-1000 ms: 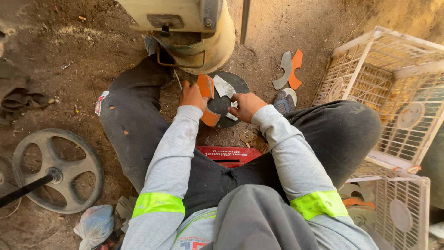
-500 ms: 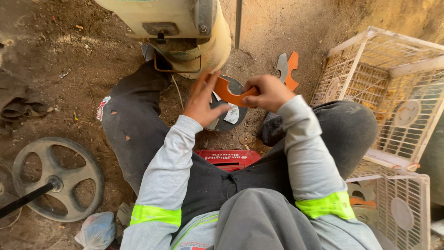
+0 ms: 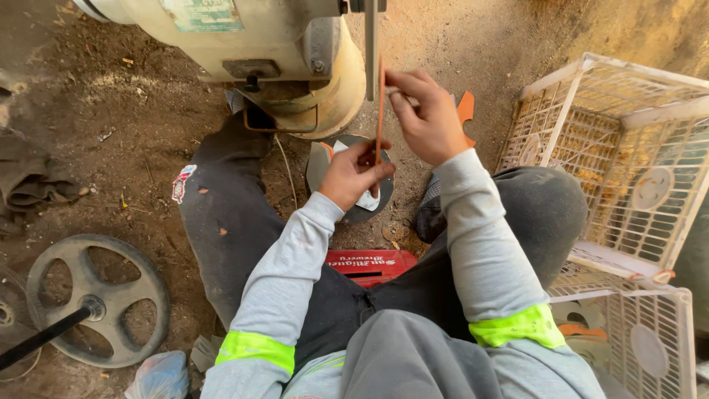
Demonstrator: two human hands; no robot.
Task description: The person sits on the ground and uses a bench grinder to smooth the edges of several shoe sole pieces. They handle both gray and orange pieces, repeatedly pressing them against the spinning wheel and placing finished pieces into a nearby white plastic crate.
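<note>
My left hand (image 3: 353,176) pinches the bottom edge of a thin orange sheet piece (image 3: 380,111), held upright and edge-on. My right hand (image 3: 427,118) pinches its upper part, beside the cream machine (image 3: 244,44), above a dark disc (image 3: 325,159).

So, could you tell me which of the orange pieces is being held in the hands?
The thin orange piece seen edge-on, pinched between left hand and right hand; the other orange piece lies flat on the ground behind the right hand.

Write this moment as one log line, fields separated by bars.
left hand: pinches lower end of orange flat piece | right hand: grips upper end | piece: edge-on, upright | behind: cream machine
</note>
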